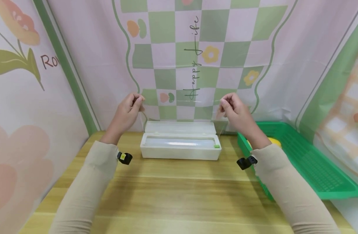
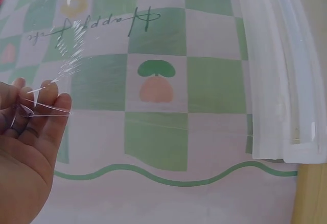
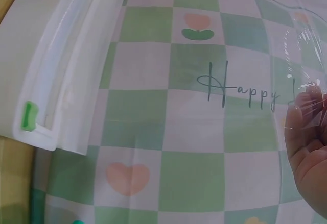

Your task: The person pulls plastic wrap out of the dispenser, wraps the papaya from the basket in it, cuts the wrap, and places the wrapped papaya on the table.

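A long white plastic box [image 1: 180, 154] sits on a wood-grain bench [image 1: 167, 191], its frosted hinged lid [image 1: 180, 127] raised at the back and a pale, shiny roll [image 1: 179, 142] lying inside. Above the box's left end, a person's left hand [image 1: 128, 109] has a narrow, pinching grip on clear plastic film [image 2: 76, 55]; above its right end, the right hand [image 1: 235, 109] pinches the film too. The sheet spans the space between them, above the box. So opening the box and drawing out film look done; whether the sheet is cut free cannot be told, and it is not yet laid down. Right of the box stands a green perforated plastic basket [image 1: 284, 124].
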Motion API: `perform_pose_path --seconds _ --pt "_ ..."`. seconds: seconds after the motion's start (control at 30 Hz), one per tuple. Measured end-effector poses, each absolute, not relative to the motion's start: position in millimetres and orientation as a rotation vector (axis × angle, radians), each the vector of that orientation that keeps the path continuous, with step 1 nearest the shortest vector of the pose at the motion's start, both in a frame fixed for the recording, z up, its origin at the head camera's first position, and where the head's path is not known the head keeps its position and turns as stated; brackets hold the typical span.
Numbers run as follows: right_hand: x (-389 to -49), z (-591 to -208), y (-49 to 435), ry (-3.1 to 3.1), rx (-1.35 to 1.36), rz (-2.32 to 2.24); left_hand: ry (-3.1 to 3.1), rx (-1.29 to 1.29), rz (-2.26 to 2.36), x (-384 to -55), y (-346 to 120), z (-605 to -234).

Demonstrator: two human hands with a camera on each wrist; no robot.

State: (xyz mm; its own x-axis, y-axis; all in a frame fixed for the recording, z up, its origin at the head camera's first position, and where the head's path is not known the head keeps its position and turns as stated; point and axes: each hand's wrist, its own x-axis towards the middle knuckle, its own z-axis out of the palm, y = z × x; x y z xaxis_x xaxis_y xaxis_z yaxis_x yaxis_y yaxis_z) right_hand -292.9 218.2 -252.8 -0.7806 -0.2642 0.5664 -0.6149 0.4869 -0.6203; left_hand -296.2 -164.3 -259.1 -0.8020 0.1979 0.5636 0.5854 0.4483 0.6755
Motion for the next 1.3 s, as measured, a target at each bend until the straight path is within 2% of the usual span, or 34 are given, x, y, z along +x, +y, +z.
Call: perform_pose_path --seconds 0.63,1.3 --pt "-289 -219 216 -2.294 0.739 1.165 -2.223 -0.689 -1.279 -289 -165 -227" --pt "-281 -199 217 -2.223 0.805 1.213 -2.168 -0.742 -1.26 -278 -168 -212"
